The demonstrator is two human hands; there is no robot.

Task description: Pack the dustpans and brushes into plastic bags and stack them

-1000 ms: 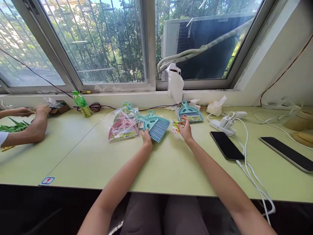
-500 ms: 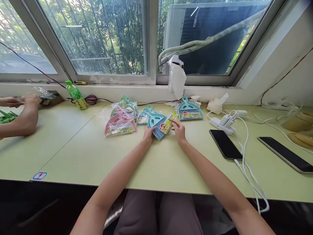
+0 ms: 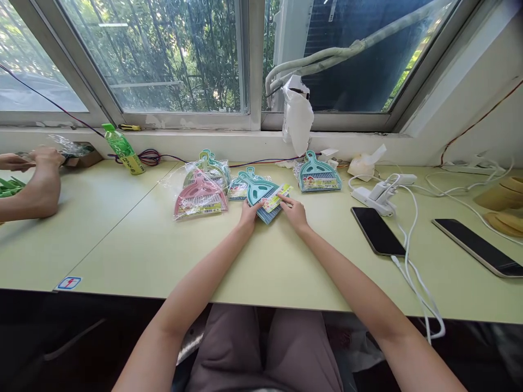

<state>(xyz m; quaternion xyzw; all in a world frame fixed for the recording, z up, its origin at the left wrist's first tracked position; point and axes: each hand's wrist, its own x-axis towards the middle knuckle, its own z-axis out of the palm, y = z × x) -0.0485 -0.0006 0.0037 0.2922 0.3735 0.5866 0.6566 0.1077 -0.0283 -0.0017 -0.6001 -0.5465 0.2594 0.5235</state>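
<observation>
My left hand [image 3: 247, 214] is closed on the left edge of a teal mini dustpan [image 3: 255, 189] with a blue-bristled brush [image 3: 268, 214] nested in it. The set is tilted, its handle pointing up and left. A yellow-green printed label card [image 3: 278, 197] lies slantwise across the brush. My right hand [image 3: 295, 214] grips the card's right end with fingers together, close to the bristles. Just behind sits another teal set [image 3: 238, 190], partly covered. Left of it are a pink dustpan set [image 3: 200, 196] in clear plastic and a green one [image 3: 208, 161] behind it.
A wrapped teal set [image 3: 318, 175] stands at the back right. Farther right are a power strip [image 3: 373, 197], white cables and two phones, one a black phone [image 3: 378, 231]. A green bottle [image 3: 123, 149] leans at the back left, near another person's hands [image 3: 46, 155].
My right hand has moved left, bringing the label card farther over the brush. My left hand keeps its hold on the dustpan. The whole view has shifted slightly.
</observation>
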